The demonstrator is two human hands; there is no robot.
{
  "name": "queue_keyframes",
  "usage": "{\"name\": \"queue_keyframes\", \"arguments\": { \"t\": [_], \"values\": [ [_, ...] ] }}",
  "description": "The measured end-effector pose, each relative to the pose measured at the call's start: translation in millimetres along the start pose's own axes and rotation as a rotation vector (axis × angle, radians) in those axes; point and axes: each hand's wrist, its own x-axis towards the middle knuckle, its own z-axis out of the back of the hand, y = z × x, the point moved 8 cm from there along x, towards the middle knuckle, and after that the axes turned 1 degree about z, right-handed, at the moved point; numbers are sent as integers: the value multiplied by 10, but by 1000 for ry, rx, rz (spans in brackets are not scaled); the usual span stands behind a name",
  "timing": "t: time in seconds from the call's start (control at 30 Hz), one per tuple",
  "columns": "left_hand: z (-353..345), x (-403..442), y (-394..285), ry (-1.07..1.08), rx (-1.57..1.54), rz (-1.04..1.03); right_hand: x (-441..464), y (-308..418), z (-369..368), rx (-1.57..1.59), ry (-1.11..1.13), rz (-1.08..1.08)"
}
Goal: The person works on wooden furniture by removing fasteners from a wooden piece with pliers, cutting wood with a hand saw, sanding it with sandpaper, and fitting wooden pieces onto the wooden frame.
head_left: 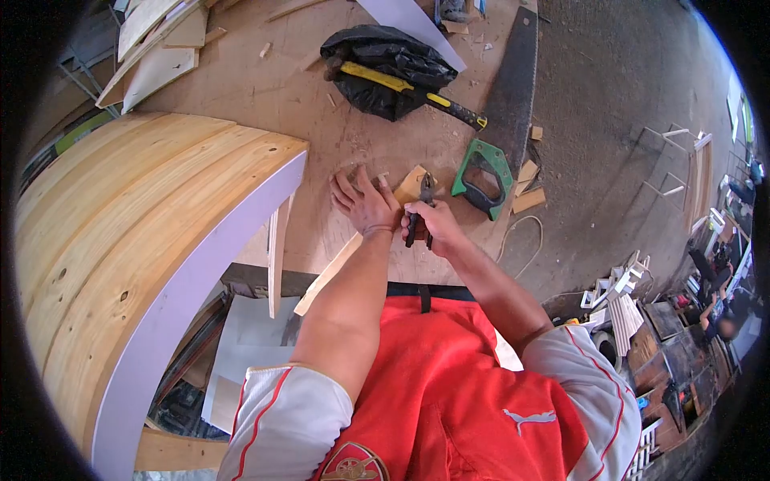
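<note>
My right hand (433, 223) is wrapped around a pair of dark-handled pliers (426, 191), jaws pointing away from me. A narrow strip of light wood (327, 276) runs diagonally under my left wrist, and a light wood end (411, 183) shows beside the pliers; whether they are one piece is hidden. My left hand (369, 202) lies with fingers spread on the plywood table (309, 212), just left of the pliers. Right of the pliers lies a handsaw (499, 152) with a green handle, its blade pointing away.
A yellow-and-black hammer (401, 86) rests on a black plastic bag (373, 48) at the back. A large pine-board panel (152, 200) with a white edge stands at the left. Wood offcuts (528, 199) lie by the table's right edge. Another person (718, 313) is far right.
</note>
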Motion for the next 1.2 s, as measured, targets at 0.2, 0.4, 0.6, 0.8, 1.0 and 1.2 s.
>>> {"name": "queue_keyframes", "arguments": {
  "t": [0.2, 0.4, 0.6, 0.8, 1.0, 1.2],
  "values": [
    [9, 8, -22, 24, -15, 15, -27, -5, -24, 51, 0, -60],
    [34, 3, -30, 26, -19, 8, -53, -49, -20, 121, 47, -165],
    [12, 8, -34, -50, 6, -14, -82, 133, -32, -64, 204, -94],
    [-11, -21, -4, -49, -14, 2, -26, 67, 67, -68, 217, -130],
    [40, -4, -36, -31, -30, 7, 59, 8, 129, -160, -17, 38],
    [-4, -1, -10, -13, -24, 8, 6, 54, 75, -142, -44, 24]
  ]
}}
